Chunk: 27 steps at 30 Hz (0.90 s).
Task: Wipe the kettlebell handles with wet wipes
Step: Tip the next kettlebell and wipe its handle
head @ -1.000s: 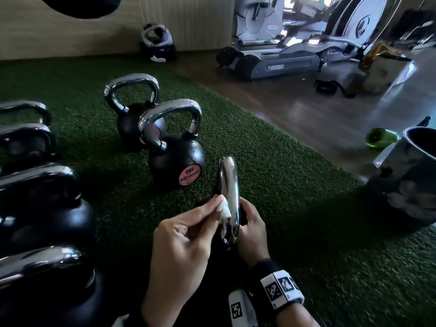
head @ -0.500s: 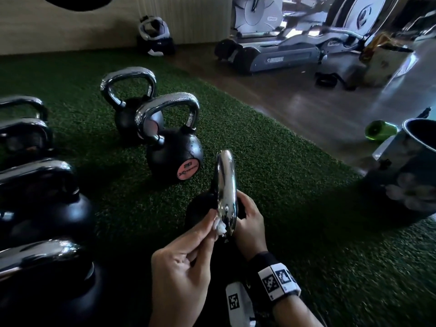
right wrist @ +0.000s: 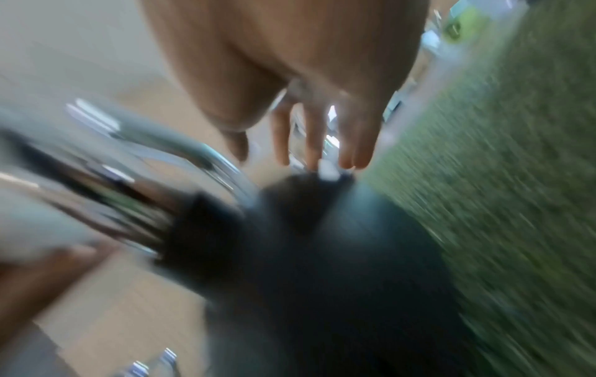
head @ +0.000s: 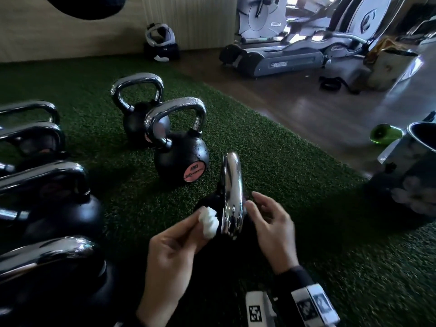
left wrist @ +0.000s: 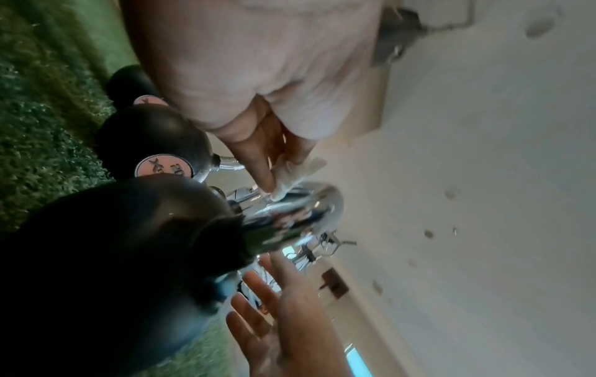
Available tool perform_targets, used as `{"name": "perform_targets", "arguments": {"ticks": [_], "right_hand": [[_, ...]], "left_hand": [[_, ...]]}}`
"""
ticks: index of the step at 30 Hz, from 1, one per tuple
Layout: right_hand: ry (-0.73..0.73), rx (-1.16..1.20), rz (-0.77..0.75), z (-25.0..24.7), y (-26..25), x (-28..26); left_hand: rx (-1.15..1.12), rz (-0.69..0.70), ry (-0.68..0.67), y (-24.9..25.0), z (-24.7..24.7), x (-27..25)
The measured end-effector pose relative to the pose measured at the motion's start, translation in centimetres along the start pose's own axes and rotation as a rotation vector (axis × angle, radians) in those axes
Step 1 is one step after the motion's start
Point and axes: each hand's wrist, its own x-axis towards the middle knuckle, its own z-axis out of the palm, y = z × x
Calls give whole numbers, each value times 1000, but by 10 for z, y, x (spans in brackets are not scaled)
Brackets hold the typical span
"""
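On the green turf, from the head view, the left hand (head: pixel 174 253) pinches a wadded wet wipe (head: pixel 208 221) against the near kettlebell's chrome handle (head: pixel 232 197). The right hand (head: pixel 271 223), which gripped that handle half a second ago, has let go and hovers beside it, fingers relaxed.

Left wrist view: wipe on chrome.

Right wrist view: blurred, fingers extended, so this handle is probably finished.
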Motion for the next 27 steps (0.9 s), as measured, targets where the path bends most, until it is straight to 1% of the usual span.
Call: {"name": "perform_targets", "arguments": {"ticks": [2, 3, 5, 7, 9, 11, 14, 15, 17, 19, 20, 22, 24, 25, 27], "right_hand": [[149, 34, -104, -18, -23, -16], [165, 70, -157, -26, -37, -25], [107, 142, -239, -35, -67, -43], [13, 196, -288, -35, -88, -57], [-75, 251, -291, -32, -98, -66], [-149, 362, -240, -28, -100, -68], [-218, 564, -62, -30, -99, -67], [-242, 627, 1, -32, -98, -67], [-276, 690, 94, -36, -96, -67], [-260, 736, 154, -39, -92, -63], [-238, 766, 176, -40, -90, -61], [-182, 815, 209, -41, -86, -54], [-133, 879, 247, -42, -78, -46], [-114, 912, 271, -42, -73, -42], [-74, 955, 316, -43, -60, -33]], "left_hand": [[-145, -59, 29, 13, 3, 1], [-189, -74, 32, 19, 5, 0], [-238, -70, 31, 28, 8, -2], [-177, -21, -23, 36, 13, -4], [-107, 18, -51, 42, 18, -6], [-56, 43, -80, 46, 25, -9], [65, 110, -125, 50, 29, -13], [93, 118, -155, 51, 29, -14], [71, 92, -243, 53, 25, -15], [49, 78, -316, 54, 22, -16], [77, 98, -313, 54, 21, -16], [212, 172, -233, 45, 14, -9], [393, 177, -155, 25, 0, 3], [486, 156, -165, 13, -8, 11], [699, 97, -300, -10, -22, 23]]}}
